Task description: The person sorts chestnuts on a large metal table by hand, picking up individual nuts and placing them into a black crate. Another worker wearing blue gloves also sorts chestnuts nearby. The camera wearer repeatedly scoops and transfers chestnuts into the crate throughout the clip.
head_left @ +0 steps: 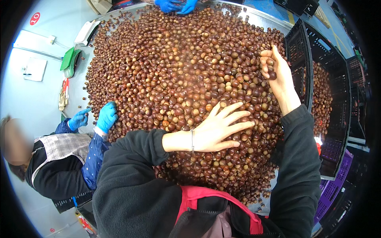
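Note:
A broad heap of glossy brown chestnuts (pixel 166 79), many with pale patches, covers a metal table. My left hand (pixel 212 129), with a thin bracelet at the wrist, lies flat on the heap, fingers spread and touching the nuts. Farther right, my right hand (pixel 281 75) is raised at the heap's edge beside a black crate. Its fingers curl round a few chestnuts (pixel 272 75); how many sit in the palm is hidden.
Black plastic crates (pixel 299 59) stand along the right, one holding chestnuts (pixel 320 95). Below them is a purple crate (pixel 333 190). A co-worker's blue-gloved hands (pixel 106 117) work at the left edge, another pair (pixel 174 5) at the far edge. A green scoop (pixel 70 61) lies far left.

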Demonstrator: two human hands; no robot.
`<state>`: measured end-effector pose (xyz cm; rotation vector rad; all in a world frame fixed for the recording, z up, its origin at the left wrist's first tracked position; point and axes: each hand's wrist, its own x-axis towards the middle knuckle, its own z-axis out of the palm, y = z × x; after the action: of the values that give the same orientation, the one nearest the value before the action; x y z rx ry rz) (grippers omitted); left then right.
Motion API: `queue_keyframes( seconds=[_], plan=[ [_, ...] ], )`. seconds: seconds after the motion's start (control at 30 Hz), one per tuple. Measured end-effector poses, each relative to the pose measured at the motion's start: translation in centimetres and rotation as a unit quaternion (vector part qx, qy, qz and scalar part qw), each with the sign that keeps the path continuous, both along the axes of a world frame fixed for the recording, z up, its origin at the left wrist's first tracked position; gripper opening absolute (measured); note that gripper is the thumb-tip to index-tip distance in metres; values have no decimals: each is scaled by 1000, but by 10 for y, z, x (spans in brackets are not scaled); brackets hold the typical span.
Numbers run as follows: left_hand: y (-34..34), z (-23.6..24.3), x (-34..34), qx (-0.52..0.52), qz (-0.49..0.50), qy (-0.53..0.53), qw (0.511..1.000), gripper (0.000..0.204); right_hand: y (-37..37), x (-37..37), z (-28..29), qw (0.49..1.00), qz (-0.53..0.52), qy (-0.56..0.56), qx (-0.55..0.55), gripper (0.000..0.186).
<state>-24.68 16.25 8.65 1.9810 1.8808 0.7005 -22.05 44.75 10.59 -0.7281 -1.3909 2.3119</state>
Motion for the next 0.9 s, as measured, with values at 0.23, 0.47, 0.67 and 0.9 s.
queue_keyframes(
  seconds=[0.23, 0.47, 0.67, 0.9],
  plan=[
    [-3, -5, 6, 5, 11, 48, 999, 82, 0, 0, -1, 1000, 13, -3, 6, 40],
    [-6, -5, 12, -4, 10, 63, 998, 86, 2, 0, -1, 1000, 20, -2, 3, 38],
    [-8, 9, 3, 20, 11, -4, 1000, 69, 3, 0, -1, 1000, 13, -6, 8, 38],
    [-19, 11, -53, 152, 212, -60, 963, 19, -1, -2, 2, 999, 33, 6, 7, 39]
  ],
)
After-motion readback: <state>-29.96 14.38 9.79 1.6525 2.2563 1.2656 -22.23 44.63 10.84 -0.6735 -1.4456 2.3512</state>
